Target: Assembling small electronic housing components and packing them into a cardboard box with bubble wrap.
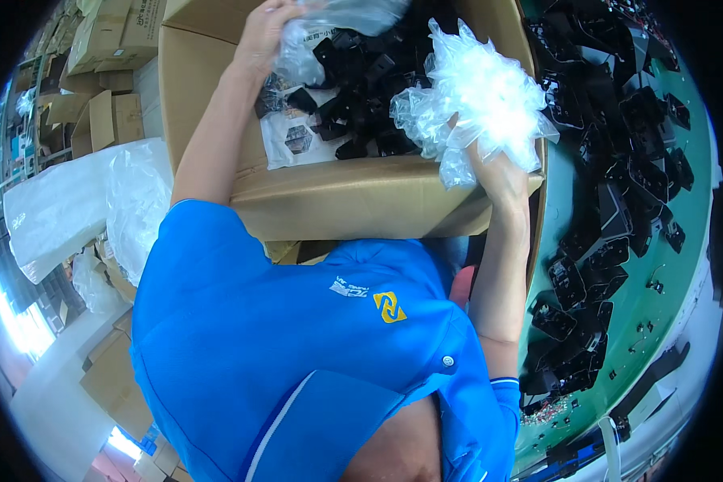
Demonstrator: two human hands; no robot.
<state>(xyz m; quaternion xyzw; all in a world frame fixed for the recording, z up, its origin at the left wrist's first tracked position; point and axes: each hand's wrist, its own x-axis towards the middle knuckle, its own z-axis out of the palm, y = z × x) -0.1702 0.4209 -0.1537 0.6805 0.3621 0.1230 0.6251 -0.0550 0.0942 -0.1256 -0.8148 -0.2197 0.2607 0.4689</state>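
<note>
My left hand (262, 38) is closed on a clear plastic bag (301, 56) at the far left side of a large open cardboard box (361, 197). Over the box's near right corner, my right hand (496, 170) grips a crumpled bunch of clear plastic bags (486, 100), which glares white and hides most of its fingers. Between the hands, many small black plastic parts (361, 92) lie loose inside the box. A white printed sheet (293, 140) rests among them near the left wall.
To the right, a green table (659, 281) carries heaps of black housings (610, 217) and small wired parts (546, 411). White foam sheeting (64, 201) and clear plastic wrap (136, 193) stand on the left. Cardboard boxes (116, 116) are stacked at the far left.
</note>
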